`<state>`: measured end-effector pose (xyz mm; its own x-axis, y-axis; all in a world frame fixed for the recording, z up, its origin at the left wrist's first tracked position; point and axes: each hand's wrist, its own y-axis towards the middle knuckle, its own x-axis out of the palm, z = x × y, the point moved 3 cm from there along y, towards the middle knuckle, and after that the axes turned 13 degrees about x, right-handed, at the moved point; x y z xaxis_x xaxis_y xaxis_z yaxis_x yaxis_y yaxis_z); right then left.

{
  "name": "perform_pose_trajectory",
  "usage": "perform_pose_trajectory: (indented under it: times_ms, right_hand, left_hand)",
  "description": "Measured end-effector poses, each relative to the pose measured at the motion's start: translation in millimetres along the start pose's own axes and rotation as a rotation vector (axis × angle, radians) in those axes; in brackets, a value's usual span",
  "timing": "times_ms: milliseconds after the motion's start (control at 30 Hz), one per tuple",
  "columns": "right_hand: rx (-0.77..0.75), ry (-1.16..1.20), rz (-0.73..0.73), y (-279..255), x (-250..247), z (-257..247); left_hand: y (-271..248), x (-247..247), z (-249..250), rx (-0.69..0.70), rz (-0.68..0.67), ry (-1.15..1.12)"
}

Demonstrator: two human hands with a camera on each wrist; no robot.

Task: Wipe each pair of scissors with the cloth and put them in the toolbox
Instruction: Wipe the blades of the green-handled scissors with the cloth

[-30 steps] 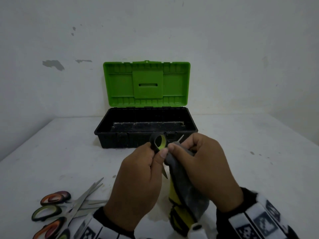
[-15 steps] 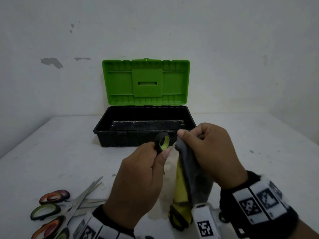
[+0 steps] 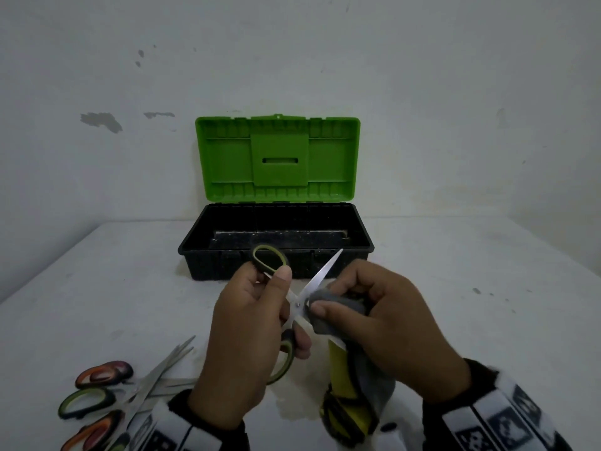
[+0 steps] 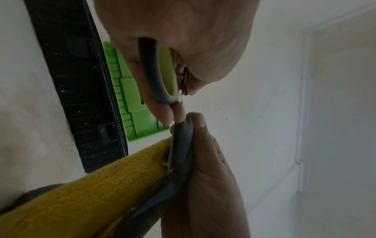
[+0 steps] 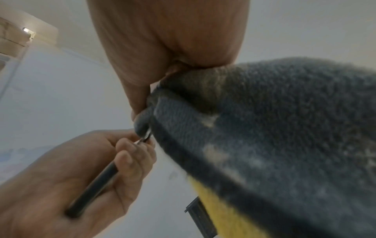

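Observation:
My left hand (image 3: 260, 323) grips a pair of green-and-black handled scissors (image 3: 320, 275) with the blades spread apart; one handle loop (image 3: 269, 259) sticks up above my thumb. My right hand (image 3: 367, 317) pinches a grey and yellow cloth (image 3: 338, 307) around one blade near the pivot. The rest of the cloth (image 3: 354, 388) hangs down to the table. In the left wrist view the green-lined handle (image 4: 162, 72) sits in my fingers. In the right wrist view the cloth (image 5: 264, 128) fills the right side. The toolbox (image 3: 276, 252) stands open behind my hands, black tray, green lid (image 3: 278, 159) upright.
Several more scissors (image 3: 104, 395) with orange and green handles lie in a heap at the table's near left. The white table (image 3: 471, 288) meets a white wall behind the toolbox.
The scissors have been spread open and turned, so a blade now points up right. My right hand has slid the cloth down from the blade tip to the pivot.

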<state>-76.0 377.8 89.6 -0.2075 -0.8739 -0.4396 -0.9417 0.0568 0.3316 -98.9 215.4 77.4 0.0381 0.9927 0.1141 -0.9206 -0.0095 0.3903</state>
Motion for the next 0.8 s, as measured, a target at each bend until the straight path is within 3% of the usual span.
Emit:
perform_pose_trajectory:
  times_ms: [300, 467, 600, 800]
  right_hand:
    - [0.056, 0.101, 0.112, 6, 2, -1]
    - [0.053, 0.078, 0.067, 2, 1, -8]
    - [0.131, 0.093, 0.219, 14, -14, 0]
    - [0.109, 0.093, 0.095, 3, -5, -3]
  left_hand:
    - [2, -1, 2, -0.108, -0.054, -0.213]
    - [0, -2, 3, -0.153, -0.095, -0.222]
    - [1, -1, 3, -0.172, -0.097, -0.198]
    - [1, 1, 4, -0.164, -0.106, -0.174]
